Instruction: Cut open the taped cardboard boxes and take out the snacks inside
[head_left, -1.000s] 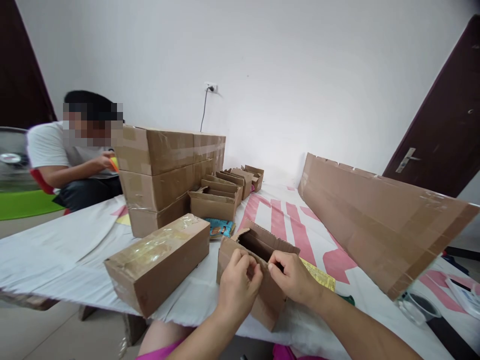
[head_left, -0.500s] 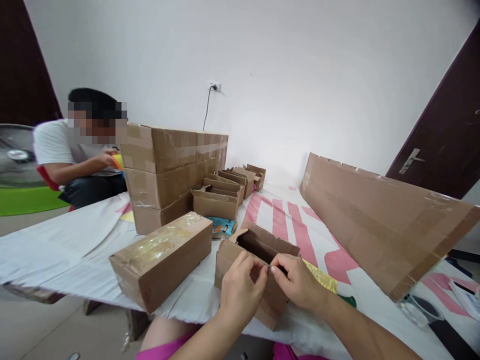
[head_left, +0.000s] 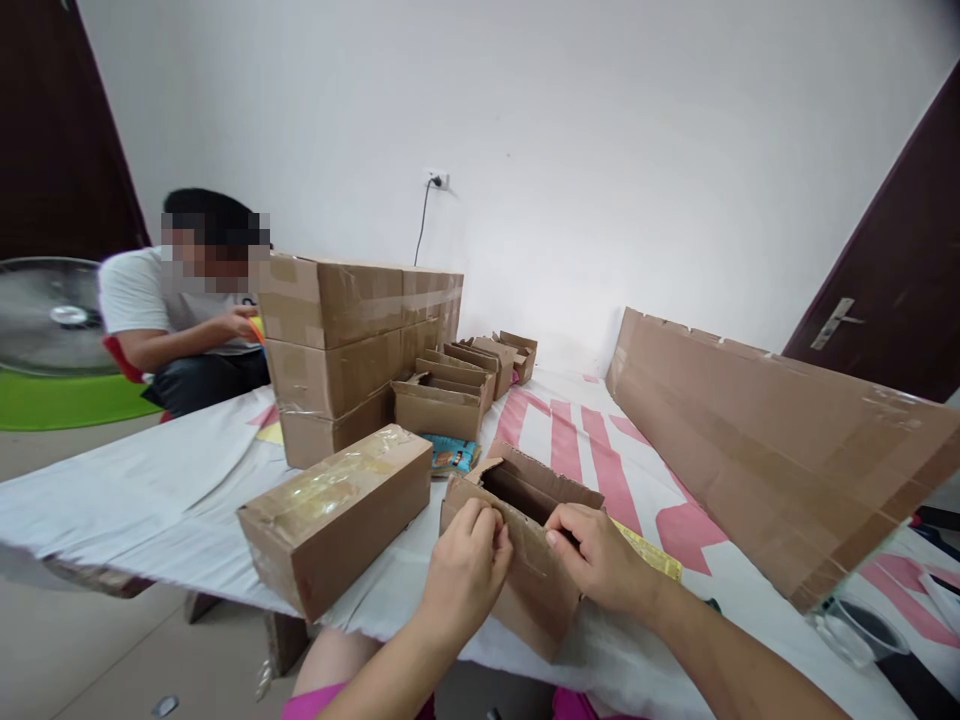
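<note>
An open-topped cardboard box (head_left: 541,605) sits at the table's near edge in front of me, tilted slightly, its inside dark. My left hand (head_left: 471,555) has curled fingers closed on the box's near upper edge, towards its left end. Farther right along that same edge, my right hand (head_left: 604,560) pinches the cardboard between thumb and fingers. A bare stretch of the near wall shows between the two hands. Left of it lies a long taped cardboard box (head_left: 337,515). A blue printed packet (head_left: 452,453) rests behind, and a yellow printed sheet (head_left: 651,552) sticks out beyond my right hand.
Taped boxes (head_left: 364,310) are stacked at the left, beside a row of open boxes (head_left: 442,405). A large cardboard panel (head_left: 757,450) stands on the right, near a clear plastic cup (head_left: 859,630). Across the table a person (head_left: 195,320) sits by a fan (head_left: 56,315).
My left hand has slid left along the box edge, away from my right hand, uncovering more of the near wall. The right hand stays at the edge. The view has shifted slightly.
</note>
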